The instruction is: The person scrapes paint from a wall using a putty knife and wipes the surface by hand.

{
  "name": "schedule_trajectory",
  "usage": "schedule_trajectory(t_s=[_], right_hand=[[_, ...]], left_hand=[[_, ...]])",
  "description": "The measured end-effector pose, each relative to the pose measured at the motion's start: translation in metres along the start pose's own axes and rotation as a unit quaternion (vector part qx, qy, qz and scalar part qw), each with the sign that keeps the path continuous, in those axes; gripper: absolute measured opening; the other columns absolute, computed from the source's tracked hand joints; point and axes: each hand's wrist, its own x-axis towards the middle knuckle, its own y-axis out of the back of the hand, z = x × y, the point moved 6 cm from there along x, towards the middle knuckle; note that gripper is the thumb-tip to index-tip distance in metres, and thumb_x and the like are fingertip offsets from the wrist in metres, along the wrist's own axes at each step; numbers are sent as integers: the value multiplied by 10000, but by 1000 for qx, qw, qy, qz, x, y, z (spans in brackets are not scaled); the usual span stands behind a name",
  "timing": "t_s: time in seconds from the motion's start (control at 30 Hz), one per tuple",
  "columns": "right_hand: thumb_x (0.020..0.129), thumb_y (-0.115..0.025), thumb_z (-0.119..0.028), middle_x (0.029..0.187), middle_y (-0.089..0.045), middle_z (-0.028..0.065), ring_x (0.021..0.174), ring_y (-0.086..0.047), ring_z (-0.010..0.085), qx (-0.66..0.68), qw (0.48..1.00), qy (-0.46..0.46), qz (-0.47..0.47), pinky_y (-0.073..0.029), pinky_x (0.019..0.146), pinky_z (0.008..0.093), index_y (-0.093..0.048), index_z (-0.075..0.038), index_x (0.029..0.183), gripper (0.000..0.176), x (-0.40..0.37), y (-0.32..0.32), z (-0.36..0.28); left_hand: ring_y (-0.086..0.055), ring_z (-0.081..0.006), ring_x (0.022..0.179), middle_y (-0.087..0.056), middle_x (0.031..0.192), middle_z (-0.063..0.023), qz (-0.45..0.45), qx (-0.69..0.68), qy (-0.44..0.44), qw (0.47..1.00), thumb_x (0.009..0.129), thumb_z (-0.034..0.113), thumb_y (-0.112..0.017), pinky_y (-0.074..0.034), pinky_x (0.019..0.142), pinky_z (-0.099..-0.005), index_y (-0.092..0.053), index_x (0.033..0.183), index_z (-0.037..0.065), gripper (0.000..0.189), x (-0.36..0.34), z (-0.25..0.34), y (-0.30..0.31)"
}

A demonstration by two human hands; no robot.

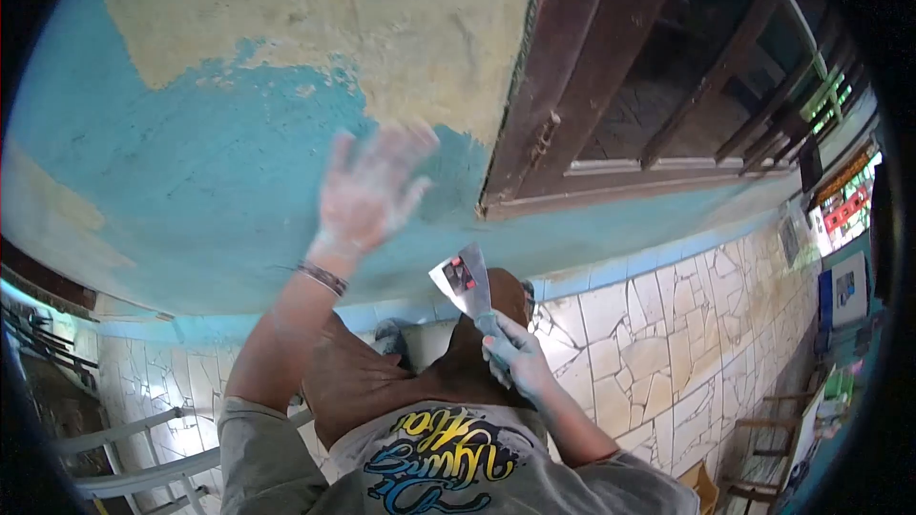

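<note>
- Shirt (592, 484) nearest, with yellow and blue lettering (441, 463); a blue "Di" seems readable, the rest unclear.
- Right hand (515, 351) closed round the scraper (468, 288), blade up, in front of a knee; red marks on the blade, too small to read.
- Left hand (372, 193) whitened, blurred, fingers spread, holding nothing visible, before the blue-and-cream wall (229, 191); contact can't be told.
- Green item (840, 387) at far right, contents unclear.
</note>
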Motion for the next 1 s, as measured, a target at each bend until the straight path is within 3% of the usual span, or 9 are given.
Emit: schedule_trajectory(t_s=[0.17,0.27,0.37,0.43,0.57,0.7,0.8,0.9,1.0], right_hand=[[889,-591,-122,743,-522,10,436,-442,61,5,1000,-16,-9,-325,359,206,-438,-93,1358,494,0,-4,9],[888,-599,-123,742,-522,7,454,-435,55,5,999,-24,-35,-326,386,200,-427,-97,1372,515,-2,-12,12],[886,-608,-129,739,-535,4,484,-433,51,-14,998,-28,-54,-339,422,202,-433,-100,1369,515,-2,-12,12],[884,-613,-135,734,-541,4,479,-437,54,-40,997,-36,-50,-339,418,203,-442,-101,1362,509,-2,-2,14],[883,-597,-118,713,-529,-2,434,-428,60,-29,999,-43,-7,-324,375,207,-472,-97,1336,470,-7,24,19],[873,-594,-98,702,-508,-8,417,-420,56,18,998,-31,47,-315,352,203,-482,-101,1326,466,-17,46,19],[866,-603,-94,713,-510,-11,420,-417,50,27,997,-9,67,-311,360,201,-468,-97,1341,495,-27,59,17],[873,-605,-107,724,-510,-17,433,-414,46,15,998,-2,66,-309,383,197,-440,-91,1368,523,-30,66,19],[884,-604,-127,732,-515,-17,461,-426,41,13,999,16,45,-319,401,193,-420,-88,1383,533,-29,61,9]], left_hand=[[-85,-354,1419,-150,1537,-144,229,40,154,960,904,491,-443,-11,1107,-563,-291,1457,211,638,58,-77,74],[-57,-432,1400,-107,1528,-208,281,41,197,938,917,507,-413,30,1068,-634,-258,1466,196,650,49,-57,58],[-33,-473,1387,-65,1519,-248,204,9,162,965,905,519,-435,63,1026,-687,-227,1474,195,687,19,-8,9],[66,-447,1397,-9,1522,-250,60,52,59,995,858,504,-527,89,1042,-662,-220,1473,170,764,-19,28,-38],[-25,-292,1430,-87,1552,-83,-66,105,-110,986,919,400,-469,30,1105,-571,-231,1473,213,631,-85,64,-90],[-149,-179,1419,-197,1537,27,-179,150,-244,941,930,289,-465,-53,1147,-441,-266,1462,264,568,-102,70,-81],[-194,-162,1406,-240,1522,45,-143,61,-217,964,898,300,-509,-76,1149,-409,-293,1446,312,590,-64,36,-64],[-180,-177,1410,-228,1528,15,-5,48,-85,995,859,385,-549,-62,1149,-443,-361,1415,320,590,13,7,1],[-129,-201,1426,-209,1534,-7,83,14,31,996,835,421,-575,-24,1148,-468,-394,1402,295,609,32,4,11]])
